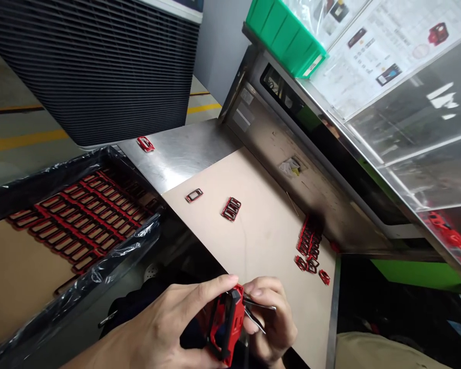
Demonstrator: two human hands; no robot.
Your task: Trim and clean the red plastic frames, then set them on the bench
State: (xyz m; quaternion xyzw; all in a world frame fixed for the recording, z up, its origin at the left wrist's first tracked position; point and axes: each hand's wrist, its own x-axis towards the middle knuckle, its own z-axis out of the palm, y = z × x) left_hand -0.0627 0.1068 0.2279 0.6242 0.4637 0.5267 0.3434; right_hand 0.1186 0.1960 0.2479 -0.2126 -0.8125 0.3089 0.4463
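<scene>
At the bottom centre my left hand (165,323) grips a red and black plastic frame (236,320) by its edges, thumb and fingers around it. The frame is tilted and seen partly edge-on. Right beside it, my right hand (276,318) is closed on a small metal tool (259,318) with two thin silver arms spread apart. The tool's working end meets the frame's upper right side, and my fingers partly hide it, so I cannot tell its exact kind.
Several similar frames (230,208) lie on the beige bench top (269,246), with a larger cluster (309,241) at right. At left, a black-lined bin (130,243) holds rows of frames. A metal ledge (369,164) with a green tray (284,36) overhangs the bench.
</scene>
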